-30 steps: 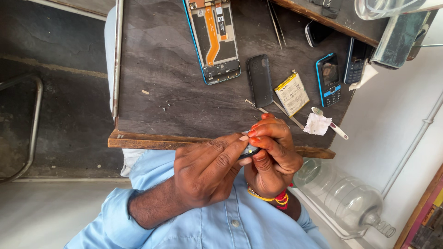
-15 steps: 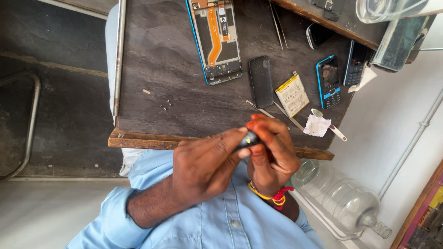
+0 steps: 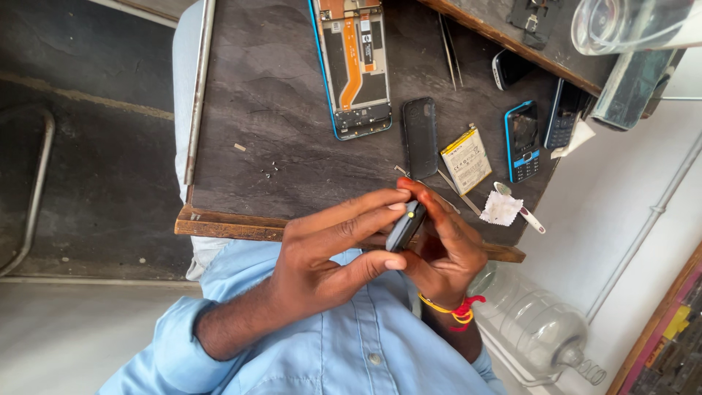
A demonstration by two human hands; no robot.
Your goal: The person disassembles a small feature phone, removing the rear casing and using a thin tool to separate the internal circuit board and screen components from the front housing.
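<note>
My left hand (image 3: 322, 256) and my right hand (image 3: 447, 249) meet over the near edge of a dark wooden table (image 3: 278, 124), both gripping a small dark phone (image 3: 404, 227) held edge-on between the fingers. The left fingers stretch across its top, with the thumb under it. My right hand, with a red and yellow thread at the wrist, cups it from the right. My light blue shirt fills the bottom of the view.
On the table lie an opened smartphone with an orange flex cable (image 3: 355, 66), a black back cover (image 3: 420, 137), a yellow battery (image 3: 466, 159), a blue keypad phone (image 3: 522, 140), tweezers (image 3: 450, 51), tiny screws (image 3: 270, 172) and a white tissue (image 3: 501, 208). A plastic bottle (image 3: 541, 329) lies on the floor.
My left fingers have straightened and slid over the small phone, which now shows more between the hands. Both hands stay at the table's near edge.
</note>
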